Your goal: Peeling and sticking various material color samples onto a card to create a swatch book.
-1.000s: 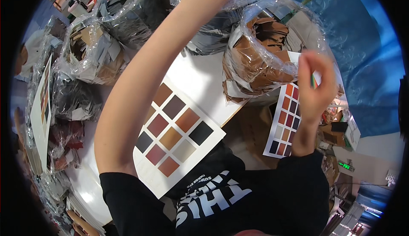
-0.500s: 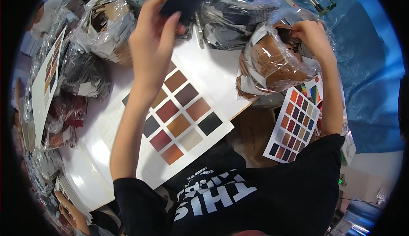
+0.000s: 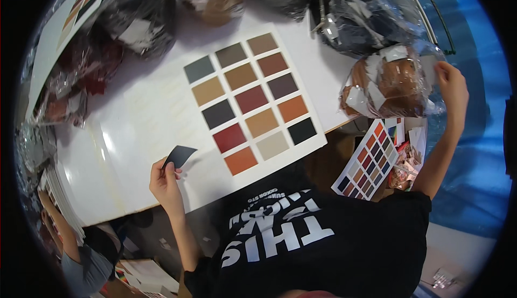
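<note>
My left hand (image 3: 166, 184) pinches a dark grey-blue swatch (image 3: 181, 156) between thumb and fingers, just above the near edge of the white table. To its right lies a white sample card (image 3: 232, 127) with rows of coloured squares in browns, reds, greys and black. At the far right, my right hand (image 3: 453, 85) has its fingers curled at the rim of a clear plastic bag (image 3: 396, 80) of brown and pale pieces. The fingers seem closed on the plastic; their tips are partly hidden.
Plastic bags of dark (image 3: 371, 18), grey and reddish pieces (image 3: 89, 61) line the far and left sides of the table (image 3: 124, 136). A smaller colour card (image 3: 368, 160) sits below the right edge. Another person's arm (image 3: 59, 222) is at lower left, by stacked sheets.
My left hand has come down from the far bags to the near table edge, holding the dark swatch. My right hand has moved from the bag's mouth to its outer right rim. The view has shifted.
</note>
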Demonstrator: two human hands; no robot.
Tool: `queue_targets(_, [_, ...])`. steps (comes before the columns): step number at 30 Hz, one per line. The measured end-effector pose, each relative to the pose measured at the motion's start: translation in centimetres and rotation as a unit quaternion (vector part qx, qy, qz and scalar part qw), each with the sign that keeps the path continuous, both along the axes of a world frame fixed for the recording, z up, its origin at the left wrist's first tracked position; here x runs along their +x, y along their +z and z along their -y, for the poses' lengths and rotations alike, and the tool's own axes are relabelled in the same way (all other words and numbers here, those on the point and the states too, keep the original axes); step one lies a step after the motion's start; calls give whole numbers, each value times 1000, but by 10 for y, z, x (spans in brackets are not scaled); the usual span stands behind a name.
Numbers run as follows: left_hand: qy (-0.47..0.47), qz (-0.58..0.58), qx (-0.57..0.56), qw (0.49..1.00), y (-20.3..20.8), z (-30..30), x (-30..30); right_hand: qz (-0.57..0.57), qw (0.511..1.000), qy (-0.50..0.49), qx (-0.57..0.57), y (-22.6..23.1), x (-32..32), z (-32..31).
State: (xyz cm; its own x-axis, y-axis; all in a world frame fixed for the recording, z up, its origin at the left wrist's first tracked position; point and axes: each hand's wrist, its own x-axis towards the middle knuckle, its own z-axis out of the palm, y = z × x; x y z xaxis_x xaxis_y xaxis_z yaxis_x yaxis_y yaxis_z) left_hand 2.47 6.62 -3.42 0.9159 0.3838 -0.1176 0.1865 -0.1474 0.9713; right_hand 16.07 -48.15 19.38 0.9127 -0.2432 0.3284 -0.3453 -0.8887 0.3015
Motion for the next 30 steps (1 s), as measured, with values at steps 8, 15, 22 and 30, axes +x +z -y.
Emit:
queue_targets(8, [38,30,41,998,-11,1,-36,-110,844,307,425,-46,-23,-185])
queue_targets(15, [13,-15,102,995,-3,-15,-52,-264,738,414,462,-138,-36,-317])
queue_targets(22, [-55,21,157,986,0,-19,-31,-191,714,483,469,-185,-10,-347])
queue_targets(30, [-125,54,314,940,13,-29,30,-106,658,288,687,-216,29,-394])
